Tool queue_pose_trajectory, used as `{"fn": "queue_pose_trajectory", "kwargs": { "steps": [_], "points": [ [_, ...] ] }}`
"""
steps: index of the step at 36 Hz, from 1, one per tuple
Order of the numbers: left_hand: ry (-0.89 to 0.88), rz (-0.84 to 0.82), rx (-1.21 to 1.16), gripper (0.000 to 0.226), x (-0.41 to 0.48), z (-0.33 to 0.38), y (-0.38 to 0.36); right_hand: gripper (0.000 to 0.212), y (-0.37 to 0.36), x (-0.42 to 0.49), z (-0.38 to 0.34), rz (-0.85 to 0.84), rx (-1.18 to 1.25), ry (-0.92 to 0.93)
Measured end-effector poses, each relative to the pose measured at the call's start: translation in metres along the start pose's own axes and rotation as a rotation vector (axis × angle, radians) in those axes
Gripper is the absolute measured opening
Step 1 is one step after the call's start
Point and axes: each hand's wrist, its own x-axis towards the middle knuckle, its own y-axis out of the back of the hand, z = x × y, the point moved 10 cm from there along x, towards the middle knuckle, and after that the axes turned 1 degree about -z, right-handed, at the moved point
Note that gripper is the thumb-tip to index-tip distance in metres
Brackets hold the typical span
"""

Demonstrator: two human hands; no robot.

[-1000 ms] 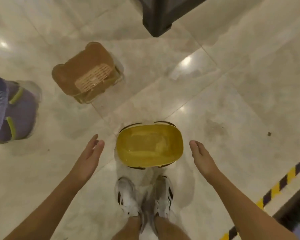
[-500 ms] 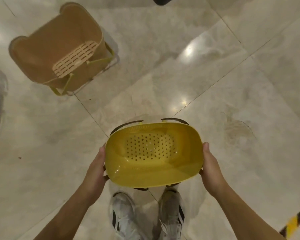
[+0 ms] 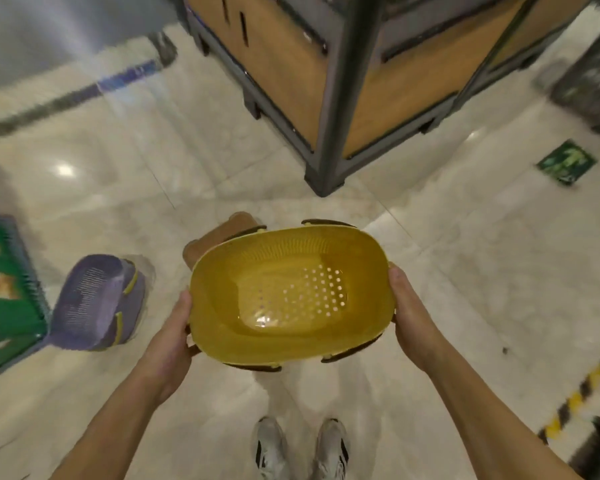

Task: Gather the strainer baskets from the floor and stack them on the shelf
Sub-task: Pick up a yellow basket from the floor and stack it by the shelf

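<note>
Above the floor (image 3: pixel 118 168) we hold the yellow strainer basket (image 3: pixel 288 296), left hand (image 3: pixel 168 341) and right hand (image 3: pixel 413 317) clamping its ends; it looks light, stiff, smooth-walled, so rim grips suit best.

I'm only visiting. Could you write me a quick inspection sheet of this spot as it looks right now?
Surface: glossy pale tiled floor, with glare spots.
Job's things: yellow strainer basket held off the floor; purple basket on the floor at left; brown basket partly hidden behind the yellow one.
Clutter: green crate at the left edge.
Hands: left hand and right hand each grip one end of the yellow strainer basket.
Cables: nothing seen.
Surroundings: dark-framed shelf unit ahead; green floor sign; yellow-black tape at right.
</note>
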Motion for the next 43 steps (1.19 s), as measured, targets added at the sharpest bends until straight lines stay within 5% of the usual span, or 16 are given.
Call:
{"fn": "queue_pose_trajectory", "kwargs": {
  "steps": [5, 10, 13, 17, 20, 26, 30, 34, 38, 43],
  "points": [
    [-0.076, 0.023, -0.039, 0.056, -0.102, 0.136, 0.027, 0.063, -0.014, -0.07, -0.164, -0.034, -0.014, 0.144],
    [-0.14, -0.009, -0.084, 0.091, -0.19, 0.227, 0.066, 0.075, -0.033, -0.139, -0.282, -0.061, 0.011, 0.265],
    [-0.214, -0.027, -0.097, 0.097, -0.233, 0.267, 0.088, 0.061, -0.051, -0.174, -0.337, -0.121, 0.029, 0.352],
    [-0.342, 0.061, -0.117, 0.072, -0.292, 0.306, 0.111, 0.036, -0.086, -0.203, -0.381, -0.256, 0.087, 0.358],
    [-0.368, 0.111, -0.146, 0.066, -0.323, 0.317, 0.126, 0.066, -0.11, -0.211, -0.402, -0.335, 0.067, 0.34],
    [-0.346, 0.241, -0.267, 0.091, -0.368, 0.306, 0.17, 0.111, -0.16, -0.216, -0.433, -0.496, -0.072, 0.248],
    [-0.373, 0.308, -0.356, 0.061, -0.4, 0.299, 0.179, 0.095, -0.188, -0.223, -0.451, -0.552, -0.137, 0.222],
    [-0.356, 0.393, -0.418, 0.075, -0.426, 0.271, 0.196, 0.047, -0.214, -0.251, -0.462, -0.593, -0.243, 0.231],
    [-0.391, 0.605, -0.423, 0.047, -0.458, 0.256, 0.215, 0.041, -0.239, -0.266, -0.46, -0.636, -0.332, 0.252],
    [-0.298, 0.714, -0.587, 0.07, -0.502, 0.184, 0.231, 0.063, -0.29, -0.283, -0.444, -0.75, -0.414, 0.256]
  ]
}}
